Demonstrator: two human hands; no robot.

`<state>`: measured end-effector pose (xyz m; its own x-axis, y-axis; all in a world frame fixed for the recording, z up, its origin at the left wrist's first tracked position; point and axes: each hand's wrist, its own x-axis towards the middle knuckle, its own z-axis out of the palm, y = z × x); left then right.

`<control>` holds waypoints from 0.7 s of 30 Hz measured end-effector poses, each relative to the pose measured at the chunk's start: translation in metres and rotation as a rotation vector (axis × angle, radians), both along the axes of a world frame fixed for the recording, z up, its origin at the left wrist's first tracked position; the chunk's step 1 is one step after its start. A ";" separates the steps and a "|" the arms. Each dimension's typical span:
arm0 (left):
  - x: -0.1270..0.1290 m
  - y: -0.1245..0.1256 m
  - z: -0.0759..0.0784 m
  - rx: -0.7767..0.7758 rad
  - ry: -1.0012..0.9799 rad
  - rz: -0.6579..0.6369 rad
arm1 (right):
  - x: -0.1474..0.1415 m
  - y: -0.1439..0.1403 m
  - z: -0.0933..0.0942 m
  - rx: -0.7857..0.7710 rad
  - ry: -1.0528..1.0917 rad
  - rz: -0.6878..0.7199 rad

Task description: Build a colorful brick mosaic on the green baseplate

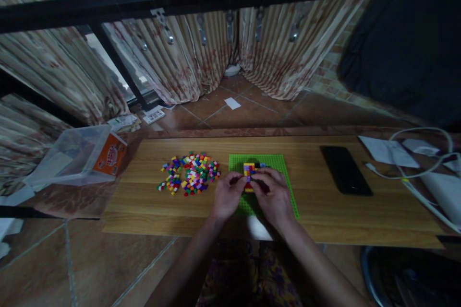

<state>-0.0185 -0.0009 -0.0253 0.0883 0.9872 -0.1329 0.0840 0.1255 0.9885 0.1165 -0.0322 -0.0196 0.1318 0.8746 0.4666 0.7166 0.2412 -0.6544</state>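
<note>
Bare desk (309, 192) lies open right of the green baseplate (273, 160) — until the black phone (345, 170); left, loose bricks (189, 172) crowd close.

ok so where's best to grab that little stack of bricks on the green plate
Pinch the brick stack by its left and right faces, near the top, coming from above. It stands upright on the green baseplate, and both hands already crowd its near base.

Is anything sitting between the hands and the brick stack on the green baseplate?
Nothing visible. The left hand and right hand already touch the multicoloured brick stack on the green baseplate. The loose brick pile lies apart, to the left.
</note>
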 end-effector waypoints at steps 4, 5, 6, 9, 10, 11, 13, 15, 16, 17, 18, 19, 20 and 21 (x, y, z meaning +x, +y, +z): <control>0.001 0.001 -0.005 0.013 -0.019 0.015 | -0.001 -0.001 0.001 -0.013 -0.041 -0.117; 0.001 0.001 -0.005 0.014 -0.026 0.017 | -0.002 -0.001 0.001 -0.020 -0.061 -0.149; 0.001 0.002 -0.004 0.013 -0.029 0.017 | -0.004 0.000 0.000 -0.026 -0.075 -0.175; 0.001 0.002 -0.002 0.015 -0.017 0.021 | -0.007 0.002 -0.002 -0.037 -0.081 -0.217; 0.001 0.001 -0.002 0.017 -0.009 0.024 | -0.008 0.002 -0.003 -0.037 -0.076 -0.224; 0.001 0.001 -0.001 0.020 0.001 0.028 | -0.008 0.003 -0.005 -0.036 -0.069 -0.229; 0.002 0.002 -0.001 0.025 0.022 0.039 | -0.009 0.005 -0.007 -0.032 -0.049 -0.231; 0.002 0.002 -0.001 0.024 0.038 0.047 | -0.009 0.006 -0.009 -0.027 -0.028 -0.225; 0.003 0.002 0.000 0.022 0.039 0.050 | -0.009 0.006 -0.010 -0.024 -0.019 -0.221; 0.004 0.002 0.000 0.021 0.036 0.052 | -0.009 0.006 -0.011 -0.020 -0.011 -0.217; 0.004 0.002 0.000 0.020 0.033 0.054 | -0.009 0.006 -0.011 -0.016 -0.005 -0.213; 0.005 0.001 0.001 0.021 0.031 0.056 | -0.009 0.006 -0.011 -0.014 0.000 -0.209; 0.005 0.001 0.001 0.023 0.031 0.060 | -0.009 0.006 -0.011 -0.013 0.003 -0.205; 0.006 0.001 0.001 0.025 0.033 0.063 | -0.009 0.006 -0.012 -0.015 0.004 -0.201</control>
<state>-0.0125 0.0003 -0.0241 0.0219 0.9937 -0.1100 0.1093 0.1070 0.9882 0.1073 -0.0263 -0.0311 0.3061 0.8372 0.4531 0.7464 0.0843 -0.6601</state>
